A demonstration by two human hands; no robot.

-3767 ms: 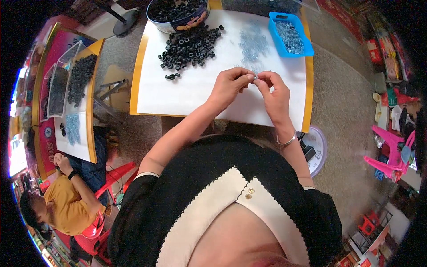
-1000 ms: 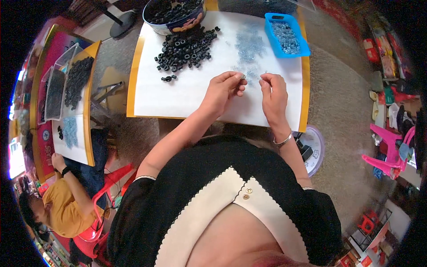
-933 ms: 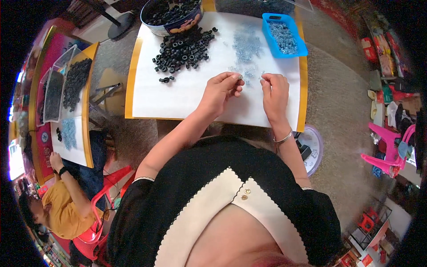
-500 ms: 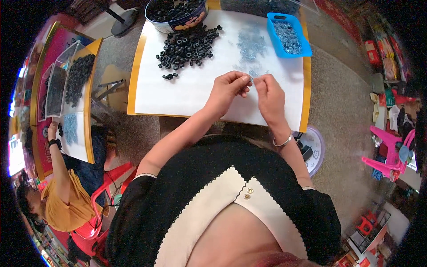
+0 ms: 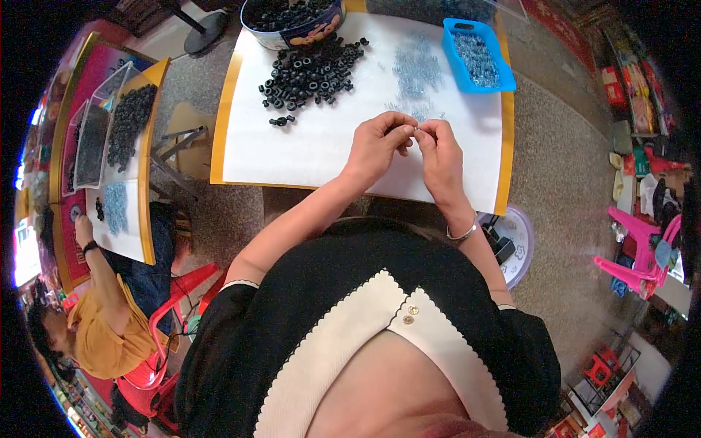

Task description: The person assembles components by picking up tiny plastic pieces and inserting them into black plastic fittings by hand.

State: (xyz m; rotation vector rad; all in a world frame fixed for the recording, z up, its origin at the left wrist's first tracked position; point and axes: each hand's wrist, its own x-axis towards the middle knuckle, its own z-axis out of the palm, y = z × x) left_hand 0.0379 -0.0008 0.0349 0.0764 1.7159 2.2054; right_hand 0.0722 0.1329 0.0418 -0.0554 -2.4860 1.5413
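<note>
Above the near part of the white-topped table (image 5: 292, 157), my left hand (image 5: 377, 150) and my right hand (image 5: 442, 155) meet fingertip to fingertip. Both are closed in a pinch around something tiny that I cannot make out. Just beyond the fingers lies a loose spread of small, shiny, pale-blue pieces (image 5: 416, 73), too fine to name for sure. To the left is a heap of black ring-shaped parts (image 5: 314, 77), with a few lying apart at its near edge. A blue plastic basket (image 5: 507, 82) at the far right holds more of the shiny pieces.
A round tin (image 5: 281, 38) full of black parts stands behind the heap. At a second table (image 5: 150, 212) on the left sits a person in a yellow shirt (image 5: 113, 332). A pale round stool (image 5: 520, 248) is by the table's right corner; a pink stool (image 5: 639, 233) is farther right.
My fingertips have come closer together, the right hand shifting slightly left and its fingers tipping inward. The other person's hand has moved a little toward the near side of the left table.
</note>
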